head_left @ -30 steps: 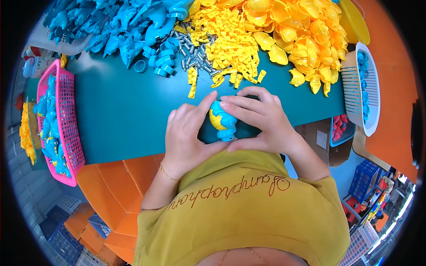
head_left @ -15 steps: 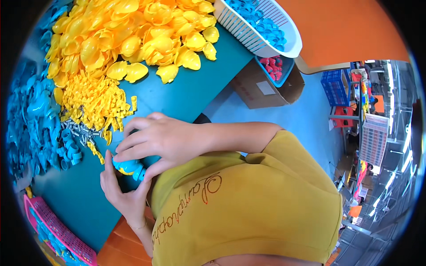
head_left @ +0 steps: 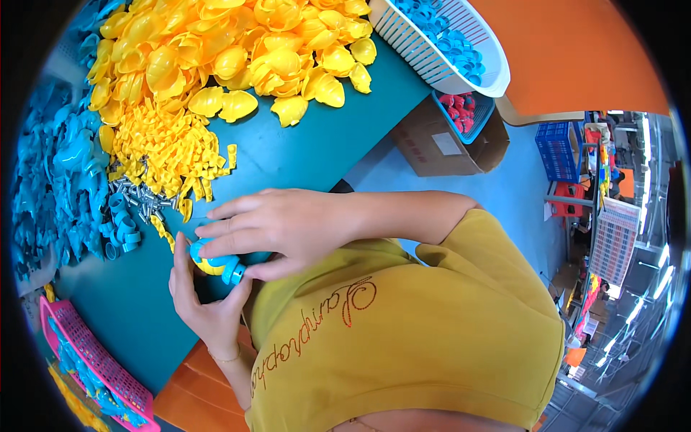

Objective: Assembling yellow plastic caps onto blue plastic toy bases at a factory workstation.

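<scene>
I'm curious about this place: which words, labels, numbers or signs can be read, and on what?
Mustard shirt: red cursive lettering, wording not copied here.
Cardboard box: reddish print and a white label, too small to read.
Gridded sheet: marks too small to read.
Blue-and-yellow piece: none I can make out.

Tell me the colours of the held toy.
Blue and yellow, where visible: the toy shows best in the head view, partly covered.
</scene>
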`<state>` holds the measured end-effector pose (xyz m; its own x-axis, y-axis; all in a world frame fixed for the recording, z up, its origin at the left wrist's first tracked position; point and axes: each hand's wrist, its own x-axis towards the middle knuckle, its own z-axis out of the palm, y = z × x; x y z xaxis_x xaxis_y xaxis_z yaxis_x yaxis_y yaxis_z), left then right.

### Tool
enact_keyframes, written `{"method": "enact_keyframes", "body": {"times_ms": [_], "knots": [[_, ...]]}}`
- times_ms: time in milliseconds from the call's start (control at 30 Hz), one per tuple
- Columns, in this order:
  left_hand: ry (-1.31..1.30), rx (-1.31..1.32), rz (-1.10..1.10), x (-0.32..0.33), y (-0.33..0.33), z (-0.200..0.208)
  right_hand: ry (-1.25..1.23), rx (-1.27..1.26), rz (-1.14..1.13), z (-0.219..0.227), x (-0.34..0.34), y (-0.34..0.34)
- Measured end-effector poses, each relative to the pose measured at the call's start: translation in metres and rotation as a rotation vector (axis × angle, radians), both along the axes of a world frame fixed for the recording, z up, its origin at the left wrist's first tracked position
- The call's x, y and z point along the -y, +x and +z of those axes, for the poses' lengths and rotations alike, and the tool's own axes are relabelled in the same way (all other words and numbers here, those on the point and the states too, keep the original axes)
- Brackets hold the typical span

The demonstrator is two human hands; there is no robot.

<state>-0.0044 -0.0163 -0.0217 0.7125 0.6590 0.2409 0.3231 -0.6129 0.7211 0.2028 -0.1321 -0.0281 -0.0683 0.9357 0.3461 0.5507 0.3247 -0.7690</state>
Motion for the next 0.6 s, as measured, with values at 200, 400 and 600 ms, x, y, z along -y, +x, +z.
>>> {"method": "enact_keyframes", "body": {"times_ms": [200,400,600], "knots": [[-0.026,-0.025,0.01,0.0,0.003,0.002,0.085,0.228,-0.139,0.001,0.001,-0.015],[-0.027,-0.012,0.051,0.001,-0.002,0.003,0.065,0.0,-0.011,0.006,-0.004,-0.003],[0.091,-0.01,0.03,0.003,0.005,0.004,0.066,0.119,-0.064,-0.011,-0.012,-0.004]]}}
